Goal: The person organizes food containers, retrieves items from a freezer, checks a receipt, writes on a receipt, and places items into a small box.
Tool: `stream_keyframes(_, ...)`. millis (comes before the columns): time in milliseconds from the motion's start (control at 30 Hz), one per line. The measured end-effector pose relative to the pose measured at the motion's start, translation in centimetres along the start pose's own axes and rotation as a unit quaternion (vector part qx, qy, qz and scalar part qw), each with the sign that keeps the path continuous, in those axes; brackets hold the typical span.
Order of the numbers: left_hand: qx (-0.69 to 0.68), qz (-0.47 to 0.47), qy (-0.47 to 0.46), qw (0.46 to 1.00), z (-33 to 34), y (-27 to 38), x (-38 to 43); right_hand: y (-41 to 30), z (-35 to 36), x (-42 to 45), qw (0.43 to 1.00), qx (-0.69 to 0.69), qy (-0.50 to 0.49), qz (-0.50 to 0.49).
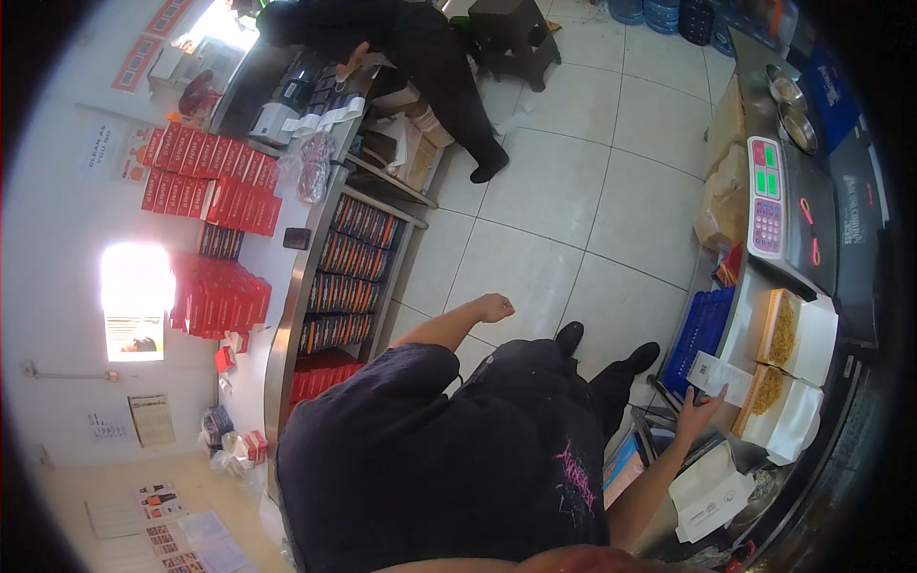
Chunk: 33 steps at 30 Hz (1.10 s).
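My left hand (496,308) hangs over the tiled floor, its fingers loosely curled and nothing seen in them. At the counter on the right, my right hand (701,412) touches a printed paper slip (720,378) with spread fingertips; whether it pinches the slip, I cannot tell. Just beyond the slip stand two open cardboard boxes of noodles, one (762,392) beside the other (782,332). A closed white carton (714,494) lies nearer my right forearm.
A scale (766,197), pink-handled scissors (810,230) and metal bowls (797,129) are farther along the right counter, with a blue crate (698,333) beside it. Red boxes (215,294) are stacked on the left counter. Another person (437,64) leans there, near a dark plastic stool (512,36).
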<state>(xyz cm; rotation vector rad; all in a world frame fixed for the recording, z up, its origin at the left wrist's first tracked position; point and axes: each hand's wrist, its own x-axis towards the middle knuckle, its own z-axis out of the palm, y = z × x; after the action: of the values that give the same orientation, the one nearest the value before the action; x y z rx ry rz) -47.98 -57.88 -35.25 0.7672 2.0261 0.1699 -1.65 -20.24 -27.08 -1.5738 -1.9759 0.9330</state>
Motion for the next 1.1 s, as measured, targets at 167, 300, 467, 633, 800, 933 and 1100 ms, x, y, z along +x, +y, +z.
stream_keyframes(167,-0.002,-0.028,-0.031,0.999,-0.7,1.3,-0.1,-0.5,0.2,-0.4,1.000,0.004,-0.005,0.008)
stream_keyframes(300,0.048,0.103,-0.019,0.993,-2.5,1.2,2.8,4.9,2.0,0.4,0.968,0.243,0.036,-0.056)
stream_keyframes(467,-0.128,-0.017,-0.115,0.985,0.4,0.8,1.9,2.2,0.1,1.2,0.994,-0.058,0.034,-0.088)
stream_keyframes(633,-0.050,-0.059,-0.165,0.983,-1.5,2.9,-0.1,0.3,-1.1,0.6,0.995,0.084,0.038,0.037)
stream_keyframes(800,-0.045,-0.091,-0.175,0.979,-3.0,4.7,0.4,0.3,-1.3,-0.2,0.994,0.073,0.031,0.069)
stream_keyframes(933,-0.060,-0.076,-0.189,0.977,-4.0,5.9,1.6,-0.2,-1.3,-0.1,0.995,0.064,0.026,0.065)
stream_keyframes(1100,-0.037,-0.056,-0.220,0.973,-3.9,9.8,2.5,-0.4,-1.6,0.0,0.996,0.054,0.017,0.074)
